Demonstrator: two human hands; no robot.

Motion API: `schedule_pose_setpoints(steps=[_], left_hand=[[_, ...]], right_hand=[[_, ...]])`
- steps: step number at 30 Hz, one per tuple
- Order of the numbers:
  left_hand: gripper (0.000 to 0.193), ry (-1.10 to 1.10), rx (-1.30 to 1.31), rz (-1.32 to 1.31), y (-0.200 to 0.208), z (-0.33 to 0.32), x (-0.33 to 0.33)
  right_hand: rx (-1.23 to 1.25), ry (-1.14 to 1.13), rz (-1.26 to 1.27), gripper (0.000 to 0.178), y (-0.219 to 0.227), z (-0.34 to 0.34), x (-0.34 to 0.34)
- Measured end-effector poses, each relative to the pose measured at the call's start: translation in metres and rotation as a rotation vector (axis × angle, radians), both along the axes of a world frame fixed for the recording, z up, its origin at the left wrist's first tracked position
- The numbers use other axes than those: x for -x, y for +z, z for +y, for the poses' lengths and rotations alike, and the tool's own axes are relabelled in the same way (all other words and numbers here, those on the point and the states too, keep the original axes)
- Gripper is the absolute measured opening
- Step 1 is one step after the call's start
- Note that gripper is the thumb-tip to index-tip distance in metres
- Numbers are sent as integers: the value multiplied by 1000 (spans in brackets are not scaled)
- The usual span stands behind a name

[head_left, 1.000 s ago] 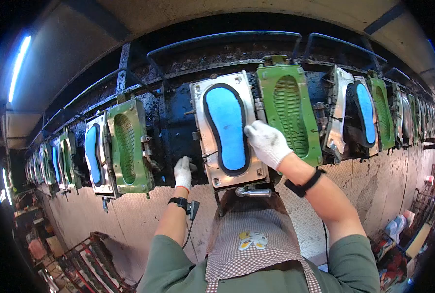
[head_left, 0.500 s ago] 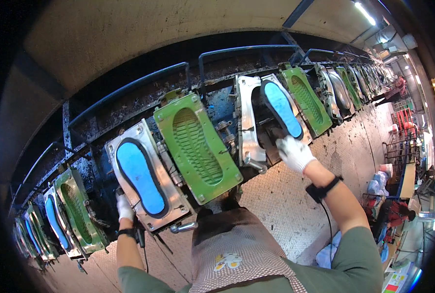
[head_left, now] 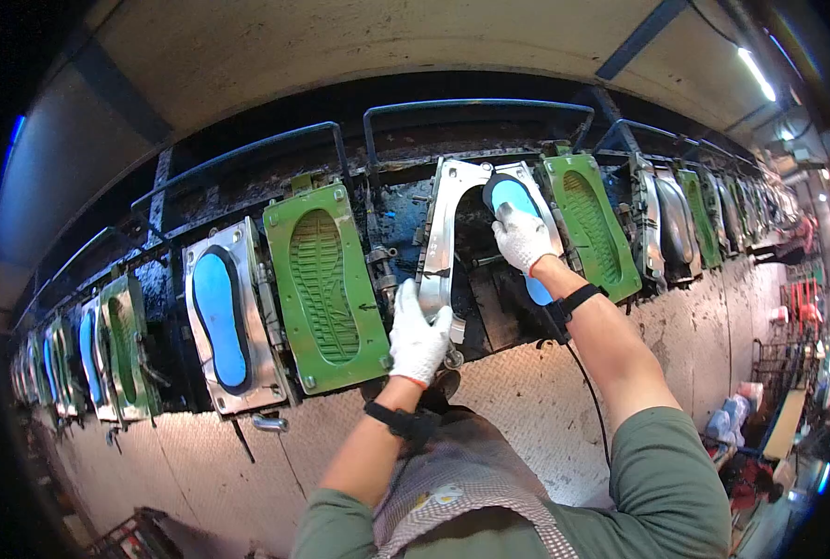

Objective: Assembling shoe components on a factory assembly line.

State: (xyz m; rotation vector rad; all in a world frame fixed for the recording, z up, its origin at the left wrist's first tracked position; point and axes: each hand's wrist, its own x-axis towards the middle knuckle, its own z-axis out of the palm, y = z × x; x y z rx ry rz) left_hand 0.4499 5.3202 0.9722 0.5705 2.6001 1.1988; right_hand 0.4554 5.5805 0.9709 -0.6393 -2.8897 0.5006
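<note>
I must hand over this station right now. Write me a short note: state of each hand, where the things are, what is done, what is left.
Left hand, gloved: gripping the lower edge of the open metal mould frame.
Right hand, gloved: pressed on the blue sole in that mould's plate.
To the left: a green mould plate, then a metal mould with a blue sole insert.
Done: this mould stands open.
Left: the blue sole is still seated in its plate; whether it has come loose cannot be told.

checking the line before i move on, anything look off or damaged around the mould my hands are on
Nothing stands out. The left hand grips the metal mould frame, the right hand presses the blue sole; the green mould plates sit in line.
</note>
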Motion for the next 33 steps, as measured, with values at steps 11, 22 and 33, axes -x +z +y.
schedule_pose_setpoints(steps=[11, 22, 33], left_hand=[[92, 3, -145, -620, -50, 69, -101], [96, -57, -2, 471, -31, 131, -99], [13, -19, -277, 320, -28, 156, -88]], right_hand=[[306, 374, 221, 29, 102, 22, -21], [346, 387, 397, 47, -34, 38, -93], [371, 325, 609, 18, -30, 46, -117]])
